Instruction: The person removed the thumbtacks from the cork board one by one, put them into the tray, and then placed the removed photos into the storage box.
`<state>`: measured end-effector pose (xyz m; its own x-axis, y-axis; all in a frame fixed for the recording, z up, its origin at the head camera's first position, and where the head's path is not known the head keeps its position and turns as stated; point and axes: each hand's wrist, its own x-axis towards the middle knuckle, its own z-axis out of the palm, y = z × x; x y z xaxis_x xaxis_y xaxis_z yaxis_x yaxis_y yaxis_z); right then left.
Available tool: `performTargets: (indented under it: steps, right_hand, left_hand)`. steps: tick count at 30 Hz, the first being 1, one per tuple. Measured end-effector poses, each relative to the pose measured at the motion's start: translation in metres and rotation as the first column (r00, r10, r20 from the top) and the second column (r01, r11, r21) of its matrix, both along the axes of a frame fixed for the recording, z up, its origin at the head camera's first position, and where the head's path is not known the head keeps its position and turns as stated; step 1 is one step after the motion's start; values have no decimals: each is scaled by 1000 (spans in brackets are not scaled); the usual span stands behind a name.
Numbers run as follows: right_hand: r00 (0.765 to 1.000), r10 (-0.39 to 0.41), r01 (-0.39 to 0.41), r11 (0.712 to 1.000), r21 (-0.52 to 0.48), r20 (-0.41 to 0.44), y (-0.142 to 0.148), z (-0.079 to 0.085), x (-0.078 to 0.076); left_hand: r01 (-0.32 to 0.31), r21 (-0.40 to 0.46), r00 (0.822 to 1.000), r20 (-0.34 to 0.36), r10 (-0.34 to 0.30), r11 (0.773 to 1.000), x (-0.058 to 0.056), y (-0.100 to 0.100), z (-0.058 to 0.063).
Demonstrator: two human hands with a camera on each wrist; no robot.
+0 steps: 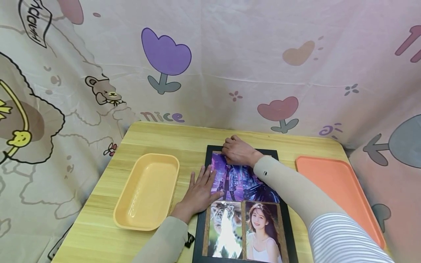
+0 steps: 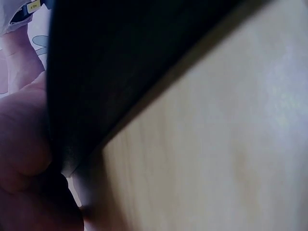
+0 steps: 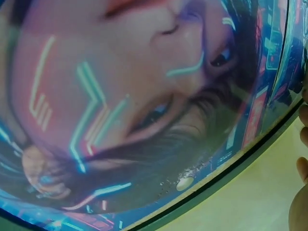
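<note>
A black-edged photo frame (image 1: 288, 233) lies on the table in the head view. In its upper half are a purple neon-city picture (image 1: 227, 182) and a darker neon picture (image 1: 260, 186). Below them are a tiger photo (image 1: 217, 233) and a portrait photo (image 1: 263, 244). My left hand (image 1: 198, 193) rests with fingers spread over the frame's left edge and the purple picture. My right hand (image 1: 239, 151) bends its fingers down at the top of the pictures; its fingertips are hidden. A neon-lit picture of a face (image 3: 144, 96) fills much of the right wrist view, with fingers (image 3: 303, 115) at the right edge.
A yellow tray (image 1: 175, 175) stands left of the frame, and an orange tray (image 1: 332, 160) lies to the right, partly behind my right arm. The wooden table (image 1: 194, 133) ends at a patterned cloth (image 1: 213, 44) behind. A small black object (image 1: 189, 240) sits by my left wrist.
</note>
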<state>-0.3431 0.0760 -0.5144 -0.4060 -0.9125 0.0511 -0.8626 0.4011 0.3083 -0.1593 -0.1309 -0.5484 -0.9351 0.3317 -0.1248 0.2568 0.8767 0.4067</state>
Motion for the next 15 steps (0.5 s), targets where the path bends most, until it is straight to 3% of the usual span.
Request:
performTargets:
  steps: [15]
  right_hand:
    - [990,137,-134,988,80,-26,-2,7,-7]
  left_hand:
    - [3,-3,1000,-3,-3,1000,0,0,0]
